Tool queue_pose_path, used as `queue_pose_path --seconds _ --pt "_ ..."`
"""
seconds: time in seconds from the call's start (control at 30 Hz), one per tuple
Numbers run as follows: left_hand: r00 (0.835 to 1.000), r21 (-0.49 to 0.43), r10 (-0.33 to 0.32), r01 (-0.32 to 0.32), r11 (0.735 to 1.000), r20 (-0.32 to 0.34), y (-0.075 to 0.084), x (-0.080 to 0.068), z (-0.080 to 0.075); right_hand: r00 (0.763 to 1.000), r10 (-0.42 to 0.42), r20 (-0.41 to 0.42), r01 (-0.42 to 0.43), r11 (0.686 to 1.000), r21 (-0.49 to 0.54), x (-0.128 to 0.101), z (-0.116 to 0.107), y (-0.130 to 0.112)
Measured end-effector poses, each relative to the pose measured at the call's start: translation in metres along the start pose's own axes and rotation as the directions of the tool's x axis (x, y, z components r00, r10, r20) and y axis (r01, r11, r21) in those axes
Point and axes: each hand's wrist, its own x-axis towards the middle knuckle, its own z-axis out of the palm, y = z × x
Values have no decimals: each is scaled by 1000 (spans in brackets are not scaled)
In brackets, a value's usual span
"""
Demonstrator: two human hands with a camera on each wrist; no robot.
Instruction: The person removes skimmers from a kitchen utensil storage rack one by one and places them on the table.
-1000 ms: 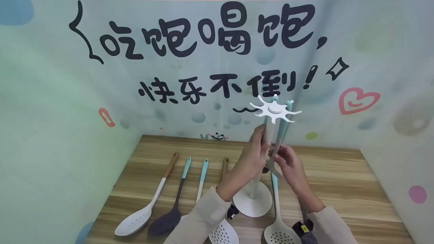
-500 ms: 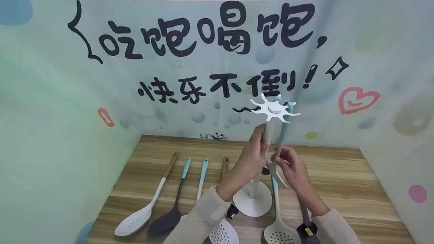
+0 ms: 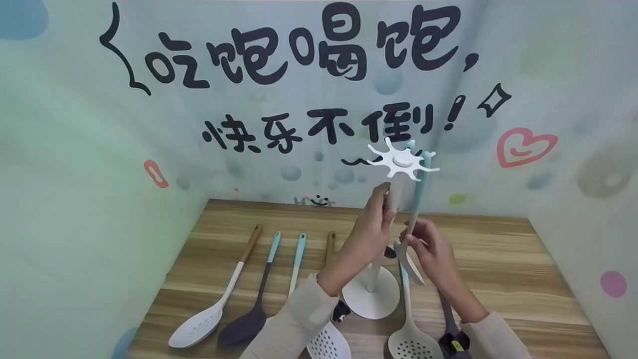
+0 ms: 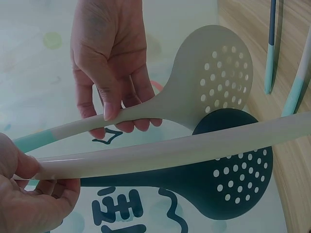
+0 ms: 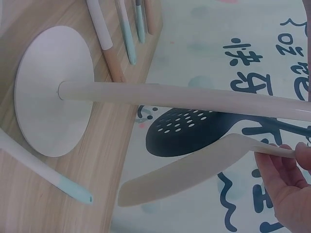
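My left hand (image 3: 361,239) grips the upright pole (image 5: 194,99) of a white utensil stand, just under its star of hooks (image 3: 403,160). With thumb and fingers, my right hand (image 3: 433,254) pinches the pale handle of a beige skimmer (image 4: 192,75) close to its perforated head. The skimmer's turquoise handle end (image 3: 423,174) reaches up to a hook at the star's right side. Behind the pole, a dark skimmer (image 4: 194,189) hangs head down, mostly hidden in the head view. The stand's round base (image 5: 39,111) is at the tabletop.
On the wooden table (image 3: 508,269) lie a white slotted spoon (image 3: 199,326), a dark utensil (image 3: 244,326) and a white skimmer (image 3: 329,344). Another beige skimmer (image 3: 411,331) and a dark-handled utensil (image 3: 447,309) lie at the right. A printed cloth (image 3: 249,179) stands behind.
My right hand has shifted slightly down and right, and the beige skimmer's head has swung lower and outward. The star of hooks has turned slightly. My left hand stays in place on the pole.
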Motion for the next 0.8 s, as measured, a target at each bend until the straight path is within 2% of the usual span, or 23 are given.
queue_pose_path --seconds 0.17,0.5,0.8 --pt "1000 -8 12 -12 1000 2 -1 0 0 1000 -17 -9 17 1000 4 -1 0 -1" --pt "1000 -5 8 -8 1000 -4 -2 0 1 1000 9 -12 -9 1000 6 -2 0 -3" --pt "1000 -9 -28 28 1000 2 1 -1 0 1000 10 -18 -10 1000 -27 -2 -2 -3"
